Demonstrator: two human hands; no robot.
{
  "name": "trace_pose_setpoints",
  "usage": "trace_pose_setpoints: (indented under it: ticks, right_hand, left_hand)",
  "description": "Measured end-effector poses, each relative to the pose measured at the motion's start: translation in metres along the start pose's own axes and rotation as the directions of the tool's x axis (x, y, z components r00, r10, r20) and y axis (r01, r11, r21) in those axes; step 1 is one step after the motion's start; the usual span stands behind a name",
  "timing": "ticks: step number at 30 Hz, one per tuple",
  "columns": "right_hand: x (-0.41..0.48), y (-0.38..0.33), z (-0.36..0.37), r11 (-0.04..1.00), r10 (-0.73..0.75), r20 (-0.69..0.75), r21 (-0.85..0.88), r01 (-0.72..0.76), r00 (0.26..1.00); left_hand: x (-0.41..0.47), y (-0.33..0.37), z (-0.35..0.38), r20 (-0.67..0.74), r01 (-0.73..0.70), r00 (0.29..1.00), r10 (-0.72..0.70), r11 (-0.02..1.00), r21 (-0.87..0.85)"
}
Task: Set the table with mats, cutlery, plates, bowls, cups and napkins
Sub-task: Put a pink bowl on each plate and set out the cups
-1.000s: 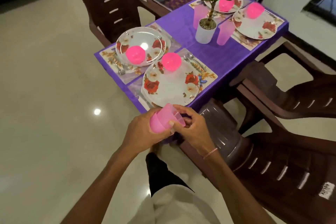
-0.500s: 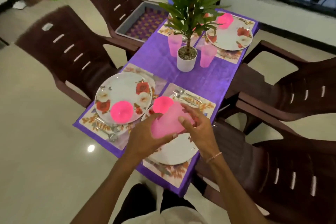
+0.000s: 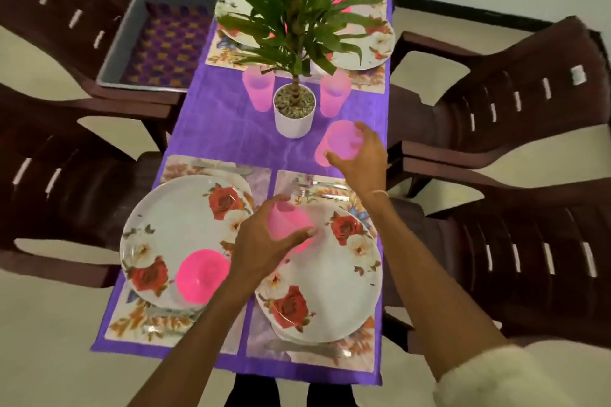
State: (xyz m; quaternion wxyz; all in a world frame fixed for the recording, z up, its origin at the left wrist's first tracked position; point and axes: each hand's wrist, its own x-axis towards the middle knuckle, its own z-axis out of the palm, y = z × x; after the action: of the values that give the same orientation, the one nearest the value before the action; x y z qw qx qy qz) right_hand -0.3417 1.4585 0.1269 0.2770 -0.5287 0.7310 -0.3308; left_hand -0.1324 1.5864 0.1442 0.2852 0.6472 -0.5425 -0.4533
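Head view. The right hand (image 3: 358,158) wraps its fingers round a pink cup (image 3: 340,141) over the purple cloth (image 3: 231,132), beside the potted plant (image 3: 294,109). The left hand (image 3: 264,241) curls round a second pink cup (image 3: 287,225) above the near right plate (image 3: 330,301). Best lowered upright onto bare cloth just beyond each mat. Count: four cups, four plates, one bowl (image 3: 202,276) clearly visible.
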Motion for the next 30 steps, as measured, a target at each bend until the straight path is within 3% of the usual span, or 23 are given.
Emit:
trace_pose_setpoints:
  ticks: [11, 30]
  right_hand:
    - [0.046, 0.004, 0.083, 0.979, 0.059, 0.089, -0.199, -0.041, 0.994]
    - [0.058, -0.006, 0.078, 0.917, 0.091, 0.159, -0.399, -0.021, 0.983]
  left_hand:
    - [0.033, -0.04, -0.028, 0.057, -0.004, 0.998, 0.005, 1.0, -0.012]
    - [0.036, -0.05, -0.032, 0.147, 0.028, 0.989, -0.029, 1.0, 0.013]
